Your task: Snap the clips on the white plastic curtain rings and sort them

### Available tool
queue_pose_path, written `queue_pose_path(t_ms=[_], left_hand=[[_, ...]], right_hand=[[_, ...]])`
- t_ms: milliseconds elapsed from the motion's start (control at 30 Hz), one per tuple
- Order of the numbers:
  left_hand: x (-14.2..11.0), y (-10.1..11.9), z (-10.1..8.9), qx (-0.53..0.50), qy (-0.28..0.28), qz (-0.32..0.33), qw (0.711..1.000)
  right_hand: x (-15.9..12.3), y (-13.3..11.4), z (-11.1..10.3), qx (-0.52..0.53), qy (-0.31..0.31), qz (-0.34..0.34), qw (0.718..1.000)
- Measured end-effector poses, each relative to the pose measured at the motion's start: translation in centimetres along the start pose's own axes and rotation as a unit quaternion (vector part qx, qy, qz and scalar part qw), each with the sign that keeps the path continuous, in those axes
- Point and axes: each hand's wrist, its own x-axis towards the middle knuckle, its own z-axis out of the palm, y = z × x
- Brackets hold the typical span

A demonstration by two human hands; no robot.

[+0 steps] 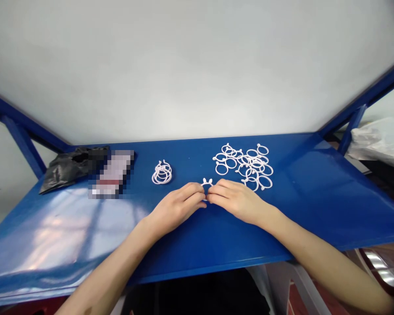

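Note:
Between my two hands is a white plastic ring (207, 181) with two small knobs standing up at its far side. My left hand (182, 203) grips its left edge with bent fingers. On the opposite edge, the fingertips of my right hand (233, 199) pinch it. The near part of the ring is mostly covered by my fingers. Beyond my left hand lies a small stack of similar white rings (162, 173). A loose, spread pile of white rings (249, 162) lies beyond my right hand, some overlapping.
All this rests on a blue tabletop (190, 245) with a pale wall (197, 78) behind. At the left are a black plastic bag (68, 168) and a pixelated flat object (113, 173). Blue frame braces (24, 144) rise at both ends. A clear plastic bag (381, 140) sits far right.

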Motion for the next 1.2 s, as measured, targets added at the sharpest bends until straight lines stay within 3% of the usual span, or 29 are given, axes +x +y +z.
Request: queue_pose_path(t_ms=[333, 567, 833, 1000, 1100, 1200], left_hand=[[0.0, -0.4, -0.2, -0.027, -0.016, 0.002, 1.000], [-0.2, -0.3, -0.2, -0.020, -0.039, 0.001, 0.999], [0.2, -0.1, -0.2, 0.074, -0.072, 0.006, 0.995], [0.4, 0.5, 0.6, 0.180, -0.048, -0.022, 0.982], [0.2, -0.1, 0.5, 0.181, -0.029, -0.041, 0.982], [-0.5, -1.8, -0.5, 0.204, -0.008, -0.121, 0.972]], right_hand=[[0.1, -0.1, -0.2, 0.057, -0.027, 0.022, 0.998], [0.1, 0.0, -0.1, 0.040, -0.042, 0.021, 0.998], [0.4, -0.8, 0.7, -0.037, 0.032, 0.025, 0.998], [0.4, -1.3, 1.3, -0.057, 0.073, 0.062, 0.994], [0.5, -0.3, 1.0, -0.024, 0.104, 0.073, 0.992], [0.0, 2.0, 0.5, -0.045, 0.110, 0.148, 0.982]])
